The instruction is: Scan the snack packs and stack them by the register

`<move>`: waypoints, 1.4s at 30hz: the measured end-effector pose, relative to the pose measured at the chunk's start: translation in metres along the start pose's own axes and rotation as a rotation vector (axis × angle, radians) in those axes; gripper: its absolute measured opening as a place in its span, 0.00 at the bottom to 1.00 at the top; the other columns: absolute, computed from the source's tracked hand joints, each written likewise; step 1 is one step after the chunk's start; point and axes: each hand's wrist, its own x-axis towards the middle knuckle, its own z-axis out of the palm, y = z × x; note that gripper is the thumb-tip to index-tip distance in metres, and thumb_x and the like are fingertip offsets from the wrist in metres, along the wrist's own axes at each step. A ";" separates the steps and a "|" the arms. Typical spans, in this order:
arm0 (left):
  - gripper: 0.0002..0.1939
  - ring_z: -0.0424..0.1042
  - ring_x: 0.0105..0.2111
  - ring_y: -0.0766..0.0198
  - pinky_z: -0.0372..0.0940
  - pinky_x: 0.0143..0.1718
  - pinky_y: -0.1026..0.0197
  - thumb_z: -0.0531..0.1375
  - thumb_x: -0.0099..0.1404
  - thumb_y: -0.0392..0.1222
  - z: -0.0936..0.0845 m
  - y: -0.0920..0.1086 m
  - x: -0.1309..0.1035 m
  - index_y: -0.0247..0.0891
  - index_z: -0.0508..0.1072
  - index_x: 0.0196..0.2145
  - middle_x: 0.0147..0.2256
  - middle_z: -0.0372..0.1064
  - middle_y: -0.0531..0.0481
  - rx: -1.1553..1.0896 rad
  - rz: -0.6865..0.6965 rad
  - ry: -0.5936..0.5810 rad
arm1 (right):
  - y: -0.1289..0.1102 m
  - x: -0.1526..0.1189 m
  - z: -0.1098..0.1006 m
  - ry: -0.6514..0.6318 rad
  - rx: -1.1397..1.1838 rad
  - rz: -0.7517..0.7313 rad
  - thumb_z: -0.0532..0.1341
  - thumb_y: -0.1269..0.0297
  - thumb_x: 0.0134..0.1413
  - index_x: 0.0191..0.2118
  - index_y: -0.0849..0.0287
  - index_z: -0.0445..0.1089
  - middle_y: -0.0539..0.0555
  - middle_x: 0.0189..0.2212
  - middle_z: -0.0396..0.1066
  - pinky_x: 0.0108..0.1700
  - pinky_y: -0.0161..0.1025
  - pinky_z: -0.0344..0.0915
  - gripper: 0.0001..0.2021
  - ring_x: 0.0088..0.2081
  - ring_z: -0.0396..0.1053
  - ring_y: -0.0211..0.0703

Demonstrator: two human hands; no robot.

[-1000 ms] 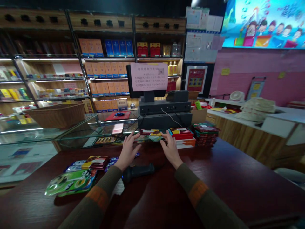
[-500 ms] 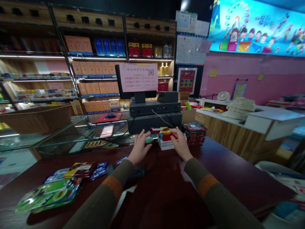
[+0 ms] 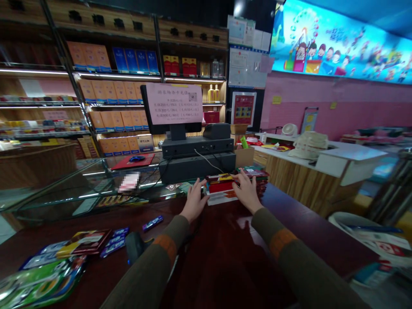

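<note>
Both hands are bracketing a stack of flat packets [image 3: 222,189] at the far edge of the dark wooden counter [image 3: 225,257], just before the cash register [image 3: 196,161]. The left hand [image 3: 193,201] is pressing its spread fingers against the stack's left side; the right hand [image 3: 246,191] is resting its spread fingers on the right side. The stack looks squared, not yet lifted; loose packets [image 3: 96,240] are lying near the counter's left edge.

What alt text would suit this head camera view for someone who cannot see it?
Two bare hands, left hand and right hand, flank a small stack of red and white flat packs on a dark red-brown wooden counter, before a black cash register.
</note>
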 end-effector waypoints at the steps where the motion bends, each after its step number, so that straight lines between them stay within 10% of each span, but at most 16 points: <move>1: 0.32 0.43 0.72 0.52 0.39 0.70 0.36 0.59 0.63 0.32 0.002 -0.001 0.002 0.45 0.59 0.63 0.67 0.57 0.44 -0.005 -0.005 0.003 | 0.002 0.001 0.000 -0.009 -0.026 -0.011 0.52 0.67 0.59 0.46 0.56 0.69 0.62 0.57 0.70 0.65 0.74 0.38 0.12 0.68 0.55 0.54; 42: 0.31 0.46 0.71 0.51 0.45 0.69 0.38 0.59 0.62 0.31 0.025 -0.008 0.007 0.43 0.60 0.61 0.65 0.59 0.42 0.049 -0.012 0.029 | 0.003 -0.002 -0.002 -0.107 -0.244 -0.137 0.52 0.69 0.59 0.65 0.61 0.59 0.63 0.58 0.71 0.65 0.77 0.33 0.27 0.70 0.47 0.60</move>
